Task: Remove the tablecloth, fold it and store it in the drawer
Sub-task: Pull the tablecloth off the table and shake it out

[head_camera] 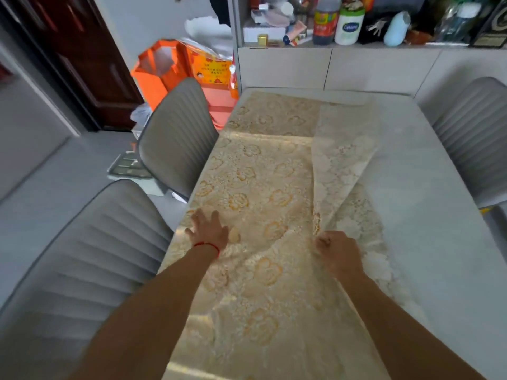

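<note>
Left hand point(207, 230) spread flat anchors tablecloth point(255, 193) near table point(428, 187) left edge; right hand point(336, 252) pinches its folded-over edge to fold.

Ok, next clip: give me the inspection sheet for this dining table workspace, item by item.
Surface: pale grey table, right part bare.
Job's things: gold floral tablecloth lies over the left part of the table, its right edge lifted and folded over toward the left; no drawer identified.
Clutter: nothing seen on the table.
Grippers: left hand rests flat on the tablecloth with fingers spread; right hand grips the lifted edge.
Cables: nothing seen.
Surroundings: grey chairs at both sides; orange bag on the floor; sideboard behind, carrying bottles and small items; dark door at the left.
</note>
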The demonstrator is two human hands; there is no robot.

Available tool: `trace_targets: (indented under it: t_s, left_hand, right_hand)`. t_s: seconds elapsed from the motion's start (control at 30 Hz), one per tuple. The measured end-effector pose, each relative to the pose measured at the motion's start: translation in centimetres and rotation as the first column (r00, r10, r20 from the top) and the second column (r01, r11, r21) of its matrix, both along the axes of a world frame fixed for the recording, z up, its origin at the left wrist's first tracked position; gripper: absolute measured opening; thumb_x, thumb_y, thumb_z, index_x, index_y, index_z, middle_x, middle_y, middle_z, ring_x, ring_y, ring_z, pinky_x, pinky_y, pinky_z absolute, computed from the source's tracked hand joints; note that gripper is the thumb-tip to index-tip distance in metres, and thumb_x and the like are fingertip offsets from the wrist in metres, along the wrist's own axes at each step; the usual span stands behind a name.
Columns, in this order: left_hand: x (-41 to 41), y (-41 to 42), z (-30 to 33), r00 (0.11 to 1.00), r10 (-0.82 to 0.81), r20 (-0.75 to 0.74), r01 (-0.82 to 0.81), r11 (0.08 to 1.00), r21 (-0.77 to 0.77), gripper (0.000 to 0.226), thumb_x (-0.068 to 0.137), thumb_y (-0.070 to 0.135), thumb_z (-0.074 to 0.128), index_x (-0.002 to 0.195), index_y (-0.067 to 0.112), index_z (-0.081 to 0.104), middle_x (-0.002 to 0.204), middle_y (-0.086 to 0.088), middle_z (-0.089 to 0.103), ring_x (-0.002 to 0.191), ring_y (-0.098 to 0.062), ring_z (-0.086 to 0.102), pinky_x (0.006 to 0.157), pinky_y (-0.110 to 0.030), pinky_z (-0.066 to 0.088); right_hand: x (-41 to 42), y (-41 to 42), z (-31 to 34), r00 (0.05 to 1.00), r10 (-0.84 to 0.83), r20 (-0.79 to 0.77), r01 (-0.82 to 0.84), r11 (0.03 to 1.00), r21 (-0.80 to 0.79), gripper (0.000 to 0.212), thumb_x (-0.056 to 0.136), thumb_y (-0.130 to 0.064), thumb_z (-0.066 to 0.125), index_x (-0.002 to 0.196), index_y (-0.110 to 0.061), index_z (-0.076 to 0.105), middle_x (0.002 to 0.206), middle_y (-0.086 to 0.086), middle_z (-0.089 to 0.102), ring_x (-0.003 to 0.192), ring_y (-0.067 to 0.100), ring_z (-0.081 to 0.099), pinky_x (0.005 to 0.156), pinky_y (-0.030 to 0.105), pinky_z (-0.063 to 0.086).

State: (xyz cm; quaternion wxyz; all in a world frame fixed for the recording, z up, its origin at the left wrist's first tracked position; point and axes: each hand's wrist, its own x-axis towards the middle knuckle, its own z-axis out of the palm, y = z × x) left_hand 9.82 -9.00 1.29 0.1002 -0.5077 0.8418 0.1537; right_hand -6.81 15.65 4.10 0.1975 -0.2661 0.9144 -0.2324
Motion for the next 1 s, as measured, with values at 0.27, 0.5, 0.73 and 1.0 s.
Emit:
trace_targets:
  t_s: [0.27,0.5,0.73,1.0]
  left_hand:
    - [0.0,-3.4,0.2,0.990,0.130,0.054,-0.127,0.991,-0.051,0.083,0.088,0.064,0.060,0.154,0.027,0.026,0.149,-0.027,0.033,0.138,-0.044,0.032,0.107,-0.056,0.037]
    - [-0.3,-5.3,0.9,0.975,0.197,0.097,-0.203,0.978,0.056,0.104,0.073,0.073,0.072,0.149,0.015,0.032,0.148,-0.023,0.032,0.139,-0.040,0.030,0.106,-0.057,0.036]
    - [0.4,-5.1,1.5,0.957,0.268,0.108,-0.274,0.961,0.043,0.123,0.068,0.062,0.083,0.156,0.010,0.016,0.150,-0.024,0.036,0.141,-0.041,0.035,0.110,-0.056,0.033]
    - [1.5,-4.5,2.5,0.895,0.328,-0.301,-0.247,0.929,0.277,0.023,0.079,0.011,0.078,0.097,0.003,0.066,0.096,-0.014,0.061,0.090,-0.028,0.062,0.093,-0.047,0.056]
  right_hand:
    - [0.2,-0.3,-0.7,0.995,-0.089,-0.041,0.089,0.996,0.000,0.026,0.101,-0.022,0.057,0.077,-0.015,0.062,0.081,0.003,0.064,0.087,0.029,0.069,0.077,0.035,0.051]
    - [-0.4,0.2,-0.2,0.991,-0.129,-0.043,0.129,0.991,-0.021,0.039,0.097,-0.017,0.055,0.059,-0.026,0.048,0.062,-0.012,0.051,0.070,0.019,0.057,0.067,0.029,0.037]
    - [-0.5,1.7,0.2,0.975,-0.217,-0.042,0.209,0.967,-0.144,0.046,0.091,-0.015,0.062,0.054,-0.022,0.036,0.050,-0.008,0.039,0.049,0.010,0.039,0.051,0.029,0.033]
    - [-2.3,4.9,2.5,0.963,-0.266,-0.034,0.253,0.943,-0.215,0.044,0.094,-0.020,0.064,0.060,-0.013,0.037,0.060,0.008,0.051,0.054,0.018,0.045,0.054,0.024,0.036]
